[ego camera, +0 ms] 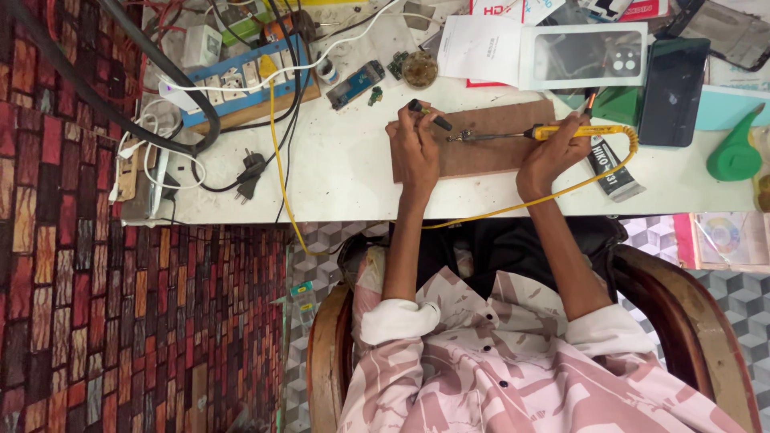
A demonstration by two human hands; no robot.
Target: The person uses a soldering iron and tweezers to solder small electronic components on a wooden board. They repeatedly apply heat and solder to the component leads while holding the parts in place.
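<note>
My right hand [553, 151] grips the yellow handle of a soldering iron [513, 134], whose metal tip points left over a brown wooden board [481, 156]. My left hand [415, 144] rests on the board's left end and holds a thin black tool, tweezers or a pen-like stick [430, 115], angled toward the iron's tip. A tiny part lies where the two tips meet; I cannot tell what it is. The iron's yellow cord [497, 210] loops off the table's front edge.
A blue power strip [241, 80] with plugs and tangled cables sits at the back left. A dark phone [672, 90], a clear phone case in its box [584, 54], a green bottle [734, 156], a glue tube [611, 172] and small circuit boards [355, 83] lie around the board.
</note>
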